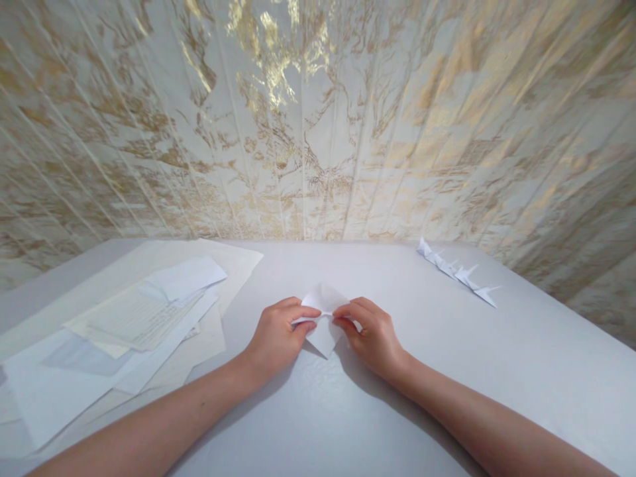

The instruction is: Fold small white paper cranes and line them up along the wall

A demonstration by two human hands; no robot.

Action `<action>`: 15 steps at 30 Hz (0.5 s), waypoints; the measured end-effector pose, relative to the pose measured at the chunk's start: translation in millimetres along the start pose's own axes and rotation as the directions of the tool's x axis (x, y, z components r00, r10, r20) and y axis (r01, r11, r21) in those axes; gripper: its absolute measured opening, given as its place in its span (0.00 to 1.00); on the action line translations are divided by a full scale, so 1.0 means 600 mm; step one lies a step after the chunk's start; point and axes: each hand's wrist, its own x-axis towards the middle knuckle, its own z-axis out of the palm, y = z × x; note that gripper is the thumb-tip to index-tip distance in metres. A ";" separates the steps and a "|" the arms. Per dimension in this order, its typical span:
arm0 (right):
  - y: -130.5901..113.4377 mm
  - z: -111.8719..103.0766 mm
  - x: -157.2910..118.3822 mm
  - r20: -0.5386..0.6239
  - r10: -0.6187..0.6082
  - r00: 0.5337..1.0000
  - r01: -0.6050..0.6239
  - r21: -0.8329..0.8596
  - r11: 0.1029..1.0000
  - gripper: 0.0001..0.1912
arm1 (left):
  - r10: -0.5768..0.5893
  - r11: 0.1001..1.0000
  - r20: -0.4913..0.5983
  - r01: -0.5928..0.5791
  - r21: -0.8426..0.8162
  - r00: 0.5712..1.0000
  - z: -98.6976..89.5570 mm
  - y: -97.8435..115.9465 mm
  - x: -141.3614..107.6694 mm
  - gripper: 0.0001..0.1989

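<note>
A small white sheet of folding paper (pixel 325 336) is held between my two hands just above the white table. My left hand (pixel 281 331) pinches its left side between thumb and forefinger. On the opposite side, my right hand (pixel 372 331) pinches the paper the same way. A raised crease runs across the middle between the fingertips. One corner of the paper points toward me and another points away. Parts of its side corners are hidden behind my fingers.
Overlapping loose paper sheets (pixel 163 311), some with writing, cover the left of the table (pixel 397 424). Several folded white paper figures (pixel 457 273) stand in a slanting row at the back right. A curtain with a gold pattern (pixel 318 132) hangs behind the table's far edge.
</note>
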 end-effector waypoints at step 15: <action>-0.003 -0.008 0.000 0.077 -0.097 0.992 0.114 -0.263 0.958 0.10 | -0.350 0.898 0.057 0.352 -0.264 0.935 0.003 0.006 0.006 0.10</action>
